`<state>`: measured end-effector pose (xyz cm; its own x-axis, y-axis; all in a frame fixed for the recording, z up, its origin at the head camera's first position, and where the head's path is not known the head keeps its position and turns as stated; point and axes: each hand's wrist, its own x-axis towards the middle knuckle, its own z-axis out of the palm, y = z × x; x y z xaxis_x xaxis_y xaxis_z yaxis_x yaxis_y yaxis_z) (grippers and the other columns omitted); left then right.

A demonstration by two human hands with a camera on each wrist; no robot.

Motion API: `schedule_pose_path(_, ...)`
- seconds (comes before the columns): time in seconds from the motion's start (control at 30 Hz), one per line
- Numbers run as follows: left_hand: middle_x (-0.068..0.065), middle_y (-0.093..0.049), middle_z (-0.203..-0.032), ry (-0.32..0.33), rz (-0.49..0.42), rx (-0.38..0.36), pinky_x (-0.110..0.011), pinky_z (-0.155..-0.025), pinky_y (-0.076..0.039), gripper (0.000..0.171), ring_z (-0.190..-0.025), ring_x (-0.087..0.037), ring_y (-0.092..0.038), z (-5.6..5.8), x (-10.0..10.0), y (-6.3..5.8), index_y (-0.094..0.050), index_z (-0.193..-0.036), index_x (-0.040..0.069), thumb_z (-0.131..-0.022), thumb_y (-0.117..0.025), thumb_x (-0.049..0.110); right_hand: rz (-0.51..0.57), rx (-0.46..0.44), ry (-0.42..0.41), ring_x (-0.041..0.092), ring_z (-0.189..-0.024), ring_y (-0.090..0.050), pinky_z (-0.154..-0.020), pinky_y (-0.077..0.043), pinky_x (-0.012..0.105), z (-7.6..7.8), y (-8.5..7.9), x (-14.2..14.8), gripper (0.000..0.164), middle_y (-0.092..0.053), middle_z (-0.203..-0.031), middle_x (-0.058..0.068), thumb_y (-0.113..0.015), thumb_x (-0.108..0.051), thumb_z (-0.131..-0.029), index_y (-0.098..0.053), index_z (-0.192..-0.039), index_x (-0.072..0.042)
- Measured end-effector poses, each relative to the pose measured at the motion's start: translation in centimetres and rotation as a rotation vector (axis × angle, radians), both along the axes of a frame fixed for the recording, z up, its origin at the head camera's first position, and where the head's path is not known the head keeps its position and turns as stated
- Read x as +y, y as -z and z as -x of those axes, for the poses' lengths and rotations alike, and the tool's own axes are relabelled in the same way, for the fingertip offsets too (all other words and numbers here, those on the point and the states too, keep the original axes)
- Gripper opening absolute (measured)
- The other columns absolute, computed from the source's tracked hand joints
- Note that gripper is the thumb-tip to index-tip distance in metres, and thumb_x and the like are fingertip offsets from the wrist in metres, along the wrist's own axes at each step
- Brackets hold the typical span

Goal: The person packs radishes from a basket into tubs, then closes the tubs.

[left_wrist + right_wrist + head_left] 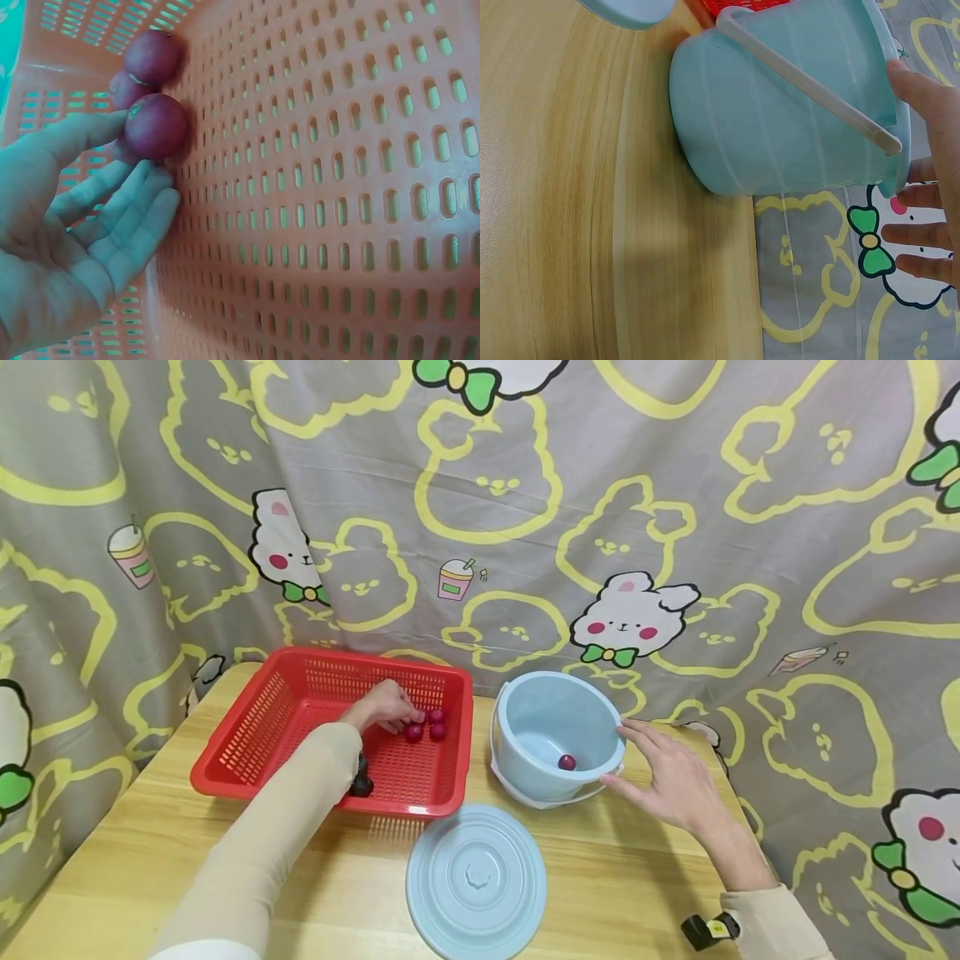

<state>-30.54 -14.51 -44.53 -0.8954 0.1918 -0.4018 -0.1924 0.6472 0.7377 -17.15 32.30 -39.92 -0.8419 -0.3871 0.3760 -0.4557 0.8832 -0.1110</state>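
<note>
Inside the red slotted basket [247,777], my left hand [386,706] is at several round purple-red fruits [437,732] gathered near the right wall. In the left wrist view its thumb touches the side of one fruit [156,127], while loosely bent fingers [142,202] lie just below. Part of another fruit shows behind the thumb. My right hand [678,781] rests at the right rim of a light blue bucket [536,768], thumb on the near side, other fingers spread and fairly straight. One purple-red fruit [567,762] lies on the bucket's bottom.
A round light blue lid [477,881] lies flat on the wooden table [600,877], in front of basket and bucket. The bucket's pale handle [810,86] hangs down against its side. A patterned grey curtain [360,468] stands close behind the table.
</note>
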Motion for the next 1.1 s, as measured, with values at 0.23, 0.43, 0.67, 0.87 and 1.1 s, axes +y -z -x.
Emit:
schedule_pose_path(0.23, -0.012, -0.076, -0.092, 0.024, -0.045, -0.001, -0.043, -0.088, -0.067, 0.026, -0.087, -0.024, -0.077, -0.3, -0.5, -0.7, -0.075, -0.112, -0.004, -0.098, -0.074, 0.018, 0.003, 0.002, -0.001, 0.042, -0.126, -0.066, -0.093, -0.057, 0.064, 0.0, 0.0, 0.0, 0.077, -0.064, -0.148, 0.012, -0.085, -0.056, -0.082, -0.064, -0.141, -0.012)
schedule_pose_path(0.43, -0.023, -0.079, -0.105, 0.038, -0.073, 0.015, -0.046, -0.091, -0.067, 0.030, -0.096, -0.032, -0.078, -0.4, -1.2, -1.3, -0.071, -0.117, -0.006, -0.099, -0.073, 0.018, 0.002, -0.004, 0.003, 0.041, -0.127, -0.066, -0.092, -0.058, 0.063, 0.0, 0.1, 0.0, 0.076, -0.063, -0.148, 0.012, -0.084, -0.055, -0.082, -0.064, -0.141, -0.011)
schedule_pose_path(0.67, -0.029, -0.077, -0.114, 0.020, -0.112, 0.043, -0.048, -0.093, -0.066, 0.033, -0.099, -0.035, -0.079, -0.6, -1.8, -2.1, -0.068, -0.119, -0.008, -0.100, -0.073, 0.019, -0.001, -0.005, 0.004, 0.041, -0.128, -0.065, -0.092, -0.057, 0.064, 0.0, -0.1, -0.1, 0.077, -0.064, -0.148, 0.014, -0.084, -0.055, -0.082, -0.064, -0.142, -0.011)
schedule_pose_path(0.87, -0.025, -0.079, -0.109, 0.014, -0.159, 0.039, -0.049, -0.094, -0.065, 0.036, -0.084, -0.020, -0.079, -0.5, -1.9, -2.9, -0.067, -0.120, -0.007, -0.098, -0.076, 0.019, -0.017, -0.009, 0.008, 0.041, -0.128, -0.065, -0.089, -0.059, 0.063, 0.0, -0.1, -0.1, 0.078, -0.064, -0.148, 0.014, -0.083, -0.056, -0.083, -0.063, -0.143, -0.011)
schedule_pose_path(1.1, -0.025, -0.076, -0.118, 0.025, -0.173, 0.075, -0.044, -0.092, -0.066, 0.041, -0.101, -0.033, -0.078, -0.5, -1.5, -4.0, -0.068, -0.123, -0.004, -0.096, -0.079, 0.025, -0.012, -0.019, 0.010, 0.041, -0.129, -0.065, -0.089, -0.059, 0.063, -0.1, -0.1, -0.1, 0.077, -0.064, -0.148, 0.013, -0.083, -0.056, -0.083, -0.063, -0.143, -0.012)
